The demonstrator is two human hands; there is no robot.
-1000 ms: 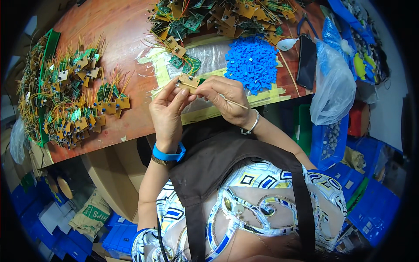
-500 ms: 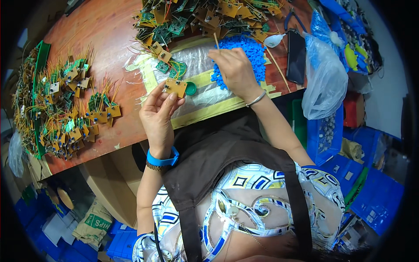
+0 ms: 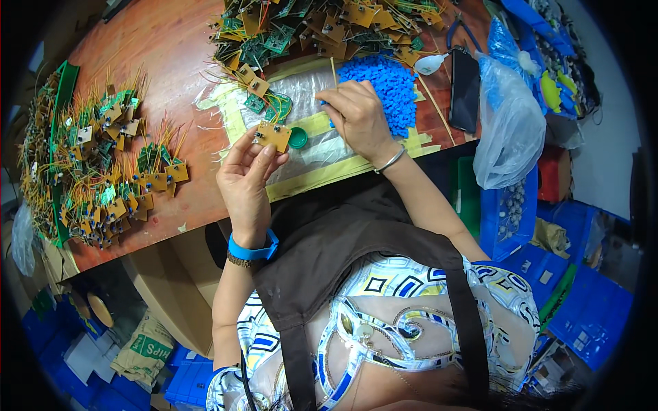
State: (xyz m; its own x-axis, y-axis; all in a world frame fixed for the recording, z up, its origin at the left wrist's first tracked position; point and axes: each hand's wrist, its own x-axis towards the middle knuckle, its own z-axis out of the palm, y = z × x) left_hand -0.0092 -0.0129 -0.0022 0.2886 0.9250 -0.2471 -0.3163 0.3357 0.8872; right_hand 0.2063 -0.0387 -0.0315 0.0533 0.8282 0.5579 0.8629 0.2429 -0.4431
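Observation:
My left hand [image 3: 245, 179] pinches a small tan circuit board [image 3: 275, 135] by its lower left edge, over the taped plastic sheet [image 3: 307, 94]. Thin wires link it to a green circuit board [image 3: 277, 108] lying just beyond. A round green cap [image 3: 297, 138] sits right beside the tan board. To the right, my right hand [image 3: 362, 122] has its fingers closed round a thin wooden stick [image 3: 334, 72], whose upper end points away from me; its lower end is hidden. Under and beyond that hand spreads a pile of small blue parts [image 3: 391, 85].
Wired circuit boards heap at the far edge [image 3: 329, 27] and in clusters on the left [image 3: 113, 198], near a green divider [image 3: 66, 89]. Right of the blue pile lie another stick [image 3: 434, 101], a white bulb [image 3: 430, 64], a black phone [image 3: 464, 92], pliers [image 3: 463, 31] and a plastic bag [image 3: 510, 130].
My right hand has shifted left and slightly nearer with the stick, off part of the blue pile and closer to the tan board. My left hand has barely moved.

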